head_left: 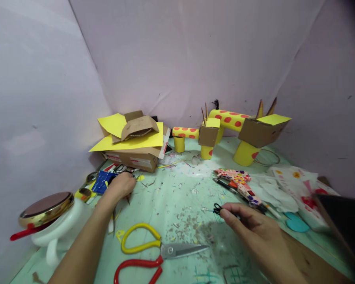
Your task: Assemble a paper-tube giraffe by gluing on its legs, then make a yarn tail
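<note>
My right hand (251,227) is closed in a pinch on a small looped bundle of black cord (217,209), just above the green tabletop (165,201). My left hand (122,185) reaches to the far left, beside a shiny blue packet (102,182) and loose black cord (124,169). Its fingers point down and are mostly hidden behind the hand, so what they hold, if anything, does not show. Between my arms lie large scissors (177,249) with one yellow and one red handle, blades pointing right.
Spotted yellow tube animals with cardboard heads, a smaller one (207,136) and a larger one (263,132), stand at the back. Yellow paper and cardboard top a box (133,158). A white mug (62,227) stands left. A patterned glue gun (239,183) and tissues (279,193) lie right.
</note>
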Action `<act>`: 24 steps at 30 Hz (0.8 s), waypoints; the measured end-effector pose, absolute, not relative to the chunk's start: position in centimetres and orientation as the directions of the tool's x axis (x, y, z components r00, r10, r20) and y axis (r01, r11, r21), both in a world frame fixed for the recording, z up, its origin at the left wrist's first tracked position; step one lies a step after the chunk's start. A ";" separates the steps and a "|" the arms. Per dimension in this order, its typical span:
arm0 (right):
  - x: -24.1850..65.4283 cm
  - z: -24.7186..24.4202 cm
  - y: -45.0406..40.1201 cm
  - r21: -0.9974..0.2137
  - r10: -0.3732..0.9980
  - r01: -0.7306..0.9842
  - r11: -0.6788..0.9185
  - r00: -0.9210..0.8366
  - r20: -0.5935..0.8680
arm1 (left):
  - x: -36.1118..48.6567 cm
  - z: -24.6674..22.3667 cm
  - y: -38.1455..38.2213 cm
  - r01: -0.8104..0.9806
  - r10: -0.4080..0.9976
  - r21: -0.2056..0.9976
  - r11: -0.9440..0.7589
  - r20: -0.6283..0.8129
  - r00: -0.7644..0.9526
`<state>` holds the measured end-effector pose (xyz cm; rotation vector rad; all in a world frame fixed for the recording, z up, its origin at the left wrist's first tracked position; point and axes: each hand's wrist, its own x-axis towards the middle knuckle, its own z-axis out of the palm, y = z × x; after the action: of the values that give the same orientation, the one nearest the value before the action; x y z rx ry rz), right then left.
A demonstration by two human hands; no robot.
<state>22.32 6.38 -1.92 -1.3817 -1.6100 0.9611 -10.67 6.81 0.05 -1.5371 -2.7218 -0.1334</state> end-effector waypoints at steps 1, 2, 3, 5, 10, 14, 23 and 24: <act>22.3 -1.8 6.4 -0.914 0.992 0.388 0.121 -0.091 0.092 | -11.1 0.0 6.9 0.840 0.838 0.066 0.538 0.060 -0.542; 22.3 -1.7 6.4 -0.915 0.992 0.384 0.122 -0.088 0.095 | -11.6 0.1 6.9 0.817 0.814 0.060 0.573 0.079 -0.576; 22.3 -1.7 6.3 -0.917 0.992 0.379 0.121 -0.087 0.095 | -11.9 0.3 6.9 0.793 0.787 0.054 0.607 0.105 -0.609; 22.2 -1.5 6.3 -0.920 0.993 0.376 0.112 -0.085 0.086 | -12.0 0.9 6.7 0.763 0.749 0.057 0.644 0.154 -0.644; 22.2 -1.7 6.4 -0.922 0.993 0.375 0.092 -0.099 0.059 | -8.3 1.3 5.9 0.810 0.768 0.087 0.581 0.273 -0.580; 22.3 -2.0 6.5 -0.925 0.991 0.371 0.084 -0.129 0.038 | -2.7 0.6 5.3 0.933 0.909 0.109 0.343 0.212 -0.359; 21.9 -0.9 6.4 -0.943 0.998 0.333 0.007 -0.065 -0.016 | 4.4 2.2 -0.1 0.991 0.912 0.083 -0.101 -0.390 0.126; 21.9 -0.8 6.4 -0.942 0.998 0.335 0.003 -0.064 -0.019 | 4.2 2.0 -0.6 0.996 0.903 0.033 -0.083 -0.420 0.089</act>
<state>21.90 6.41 -0.84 -1.4314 -1.5050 1.0835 4.21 -0.55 2.02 -2.5242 -2.3058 0.5164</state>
